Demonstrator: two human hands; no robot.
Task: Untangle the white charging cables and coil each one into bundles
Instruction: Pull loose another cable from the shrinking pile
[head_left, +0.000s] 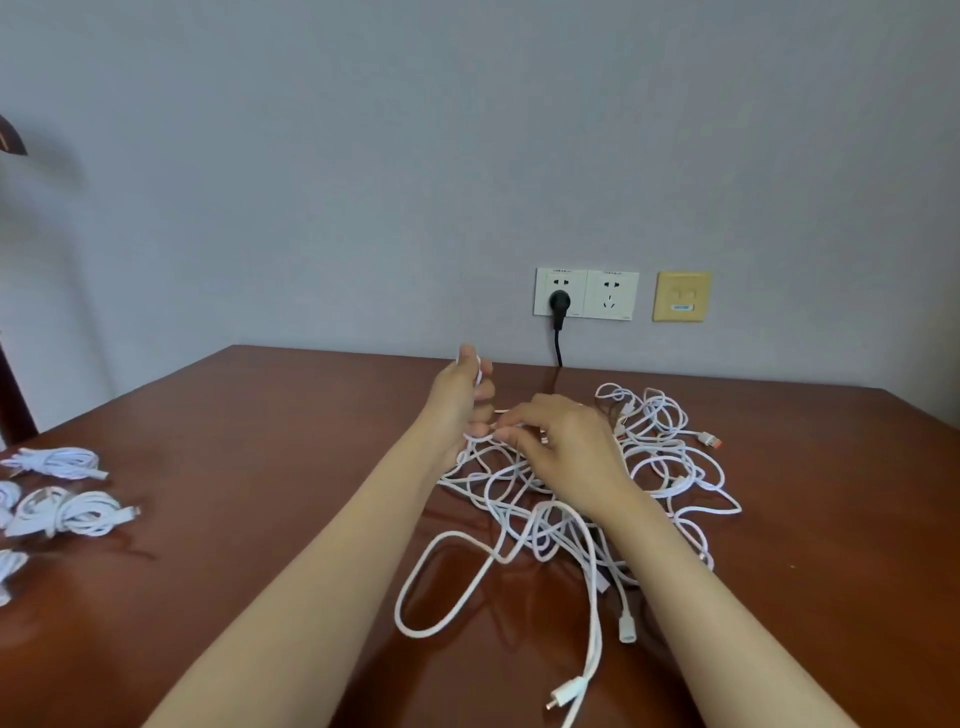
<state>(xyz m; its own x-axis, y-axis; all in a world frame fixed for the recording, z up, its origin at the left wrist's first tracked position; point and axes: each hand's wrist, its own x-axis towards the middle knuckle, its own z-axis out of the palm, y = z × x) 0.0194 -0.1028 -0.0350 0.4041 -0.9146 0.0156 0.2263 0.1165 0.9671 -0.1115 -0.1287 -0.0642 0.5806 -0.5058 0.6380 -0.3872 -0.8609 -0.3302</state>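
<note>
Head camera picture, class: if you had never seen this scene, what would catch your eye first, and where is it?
First, the tangle of white cables sprawled over the middle and right of the brown table, with the left hand and right hand gripping strands at its far edge. Next, the coiled bundles lined up at the table's left edge. Behind, a black plug sits in a white wall socket.
</note>
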